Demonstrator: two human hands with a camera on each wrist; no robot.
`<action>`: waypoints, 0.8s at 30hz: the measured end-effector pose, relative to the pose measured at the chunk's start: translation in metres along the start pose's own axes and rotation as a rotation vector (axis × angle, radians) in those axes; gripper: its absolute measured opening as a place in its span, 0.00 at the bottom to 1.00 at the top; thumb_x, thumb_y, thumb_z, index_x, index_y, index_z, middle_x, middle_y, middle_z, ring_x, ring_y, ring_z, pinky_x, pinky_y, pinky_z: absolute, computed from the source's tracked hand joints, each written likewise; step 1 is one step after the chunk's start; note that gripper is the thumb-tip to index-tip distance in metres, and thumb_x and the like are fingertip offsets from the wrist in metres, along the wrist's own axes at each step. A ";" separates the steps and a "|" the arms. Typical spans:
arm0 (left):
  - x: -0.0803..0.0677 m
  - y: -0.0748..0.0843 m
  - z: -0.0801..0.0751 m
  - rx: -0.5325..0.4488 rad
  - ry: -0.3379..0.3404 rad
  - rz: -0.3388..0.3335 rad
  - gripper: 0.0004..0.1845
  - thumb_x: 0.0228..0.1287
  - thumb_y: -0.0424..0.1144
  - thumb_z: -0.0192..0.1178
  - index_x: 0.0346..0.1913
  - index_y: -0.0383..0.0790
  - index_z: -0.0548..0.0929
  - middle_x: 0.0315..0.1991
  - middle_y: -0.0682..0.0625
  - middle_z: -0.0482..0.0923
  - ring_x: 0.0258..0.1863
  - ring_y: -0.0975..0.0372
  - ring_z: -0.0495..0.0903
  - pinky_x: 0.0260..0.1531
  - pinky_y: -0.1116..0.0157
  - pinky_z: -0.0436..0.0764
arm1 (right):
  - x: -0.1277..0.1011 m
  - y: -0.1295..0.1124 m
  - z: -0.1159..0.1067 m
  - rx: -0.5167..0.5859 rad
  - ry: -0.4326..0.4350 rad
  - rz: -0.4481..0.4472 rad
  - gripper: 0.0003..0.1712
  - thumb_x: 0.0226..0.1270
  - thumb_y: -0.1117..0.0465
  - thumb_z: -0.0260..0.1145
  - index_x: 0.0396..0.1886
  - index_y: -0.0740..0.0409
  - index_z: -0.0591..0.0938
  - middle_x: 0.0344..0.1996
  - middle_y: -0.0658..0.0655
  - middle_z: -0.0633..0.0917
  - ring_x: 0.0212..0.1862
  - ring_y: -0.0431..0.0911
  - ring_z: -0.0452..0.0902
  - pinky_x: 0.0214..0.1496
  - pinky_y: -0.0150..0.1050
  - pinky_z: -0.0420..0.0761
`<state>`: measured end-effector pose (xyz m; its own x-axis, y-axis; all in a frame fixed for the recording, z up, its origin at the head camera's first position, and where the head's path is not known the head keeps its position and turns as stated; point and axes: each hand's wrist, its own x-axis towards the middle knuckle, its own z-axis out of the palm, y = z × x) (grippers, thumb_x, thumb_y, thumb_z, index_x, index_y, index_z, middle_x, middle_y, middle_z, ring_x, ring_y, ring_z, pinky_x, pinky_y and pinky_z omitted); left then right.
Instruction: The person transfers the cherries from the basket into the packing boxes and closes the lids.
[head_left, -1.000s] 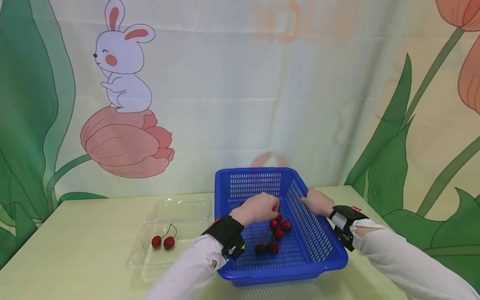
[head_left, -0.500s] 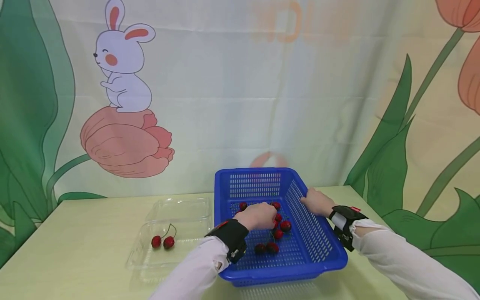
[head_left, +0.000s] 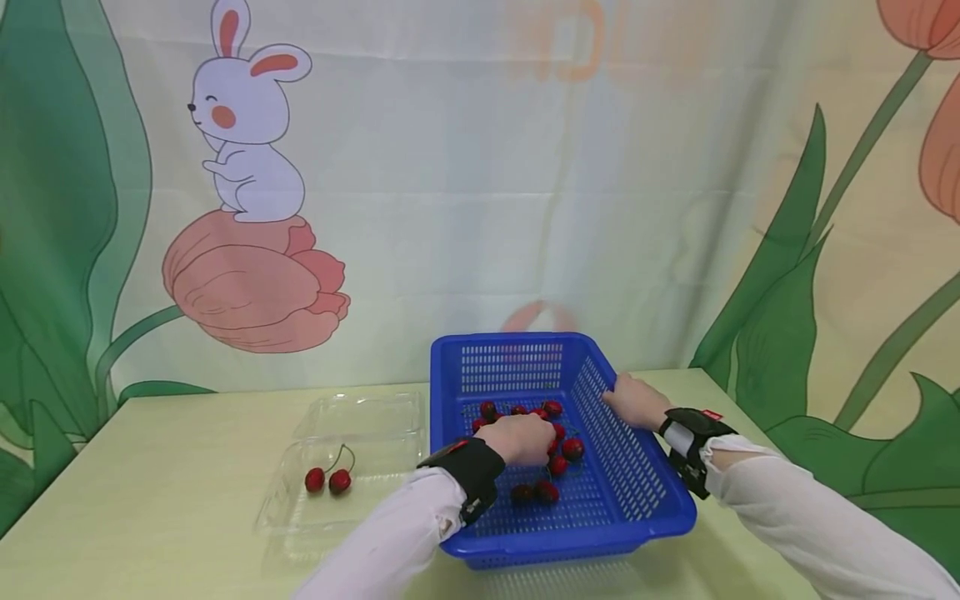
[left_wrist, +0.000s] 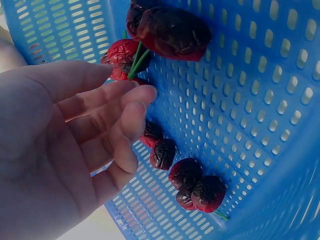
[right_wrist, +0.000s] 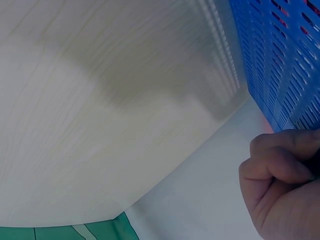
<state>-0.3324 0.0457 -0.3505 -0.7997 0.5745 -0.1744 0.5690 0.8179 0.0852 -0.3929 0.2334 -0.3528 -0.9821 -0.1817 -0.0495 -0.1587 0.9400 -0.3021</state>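
Note:
My left hand (head_left: pixel 521 438) reaches down into a blue plastic basket (head_left: pixel 555 548), over the cherries. In the left wrist view its fingers are loosely bent, with the fingertips right at a red cherry (left_wrist: pixel 122 52) and its green stem; a gap shows between thumb and fingers. Dark red cherries (left_wrist: pixel 207 192) lie on the basket's slotted bottom around the hand, some partly hidden behind it. My right hand (head_left: pixel 639 403) grips the basket's right rim, fingers curled round it. The right wrist view shows the curled hand (right_wrist: pixel 282 175) against the basket's outer wall.
Left of the basket, an open clear plastic box (head_left: pixel 375 500) holds two cherries (head_left: pixel 327 481), with stems rising from them. The pale wooden table (head_left: pixel 150 492) extends to the left. Behind it hangs a printed curtain (head_left: pixel 420 208) with a rabbit and tulips.
My left hand has moved lower and slightly nearer within the basket, uncovering cherries at the back. The right hand stays on the rim, and the basket has hardly moved.

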 end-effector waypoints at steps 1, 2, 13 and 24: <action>0.000 0.000 0.000 -0.016 -0.017 -0.009 0.04 0.43 0.36 0.48 0.18 0.44 0.73 0.10 0.53 0.61 0.08 0.64 0.61 0.07 0.69 0.60 | 0.000 0.000 0.000 0.002 -0.001 -0.002 0.15 0.50 0.57 0.43 0.29 0.67 0.64 0.17 0.55 0.67 0.18 0.44 0.63 0.17 0.35 0.62; -0.001 0.001 0.000 -0.029 -0.033 -0.016 0.04 0.43 0.36 0.48 0.18 0.44 0.73 0.10 0.53 0.61 0.07 0.64 0.60 0.07 0.69 0.60 | 0.000 0.000 0.001 0.006 -0.003 -0.006 0.15 0.50 0.57 0.43 0.28 0.67 0.64 0.17 0.55 0.67 0.18 0.44 0.63 0.17 0.35 0.62; 0.000 0.002 0.001 -0.025 -0.067 -0.023 0.01 0.43 0.36 0.48 0.21 0.45 0.69 0.12 0.52 0.65 0.06 0.63 0.62 0.06 0.69 0.60 | 0.000 -0.001 0.000 0.041 -0.018 -0.005 0.13 0.50 0.58 0.42 0.24 0.65 0.65 0.15 0.55 0.67 0.16 0.43 0.64 0.16 0.34 0.62; 0.004 0.003 0.005 0.040 -0.088 -0.004 0.04 0.44 0.36 0.47 0.18 0.45 0.71 0.12 0.53 0.67 0.08 0.64 0.64 0.08 0.69 0.62 | -0.003 -0.002 -0.002 0.024 -0.010 -0.004 0.14 0.50 0.58 0.43 0.27 0.66 0.65 0.15 0.55 0.67 0.17 0.44 0.64 0.16 0.34 0.62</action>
<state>-0.3326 0.0504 -0.3554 -0.7831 0.5648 -0.2603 0.5744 0.8173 0.0452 -0.3900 0.2322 -0.3502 -0.9803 -0.1887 -0.0576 -0.1604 0.9321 -0.3246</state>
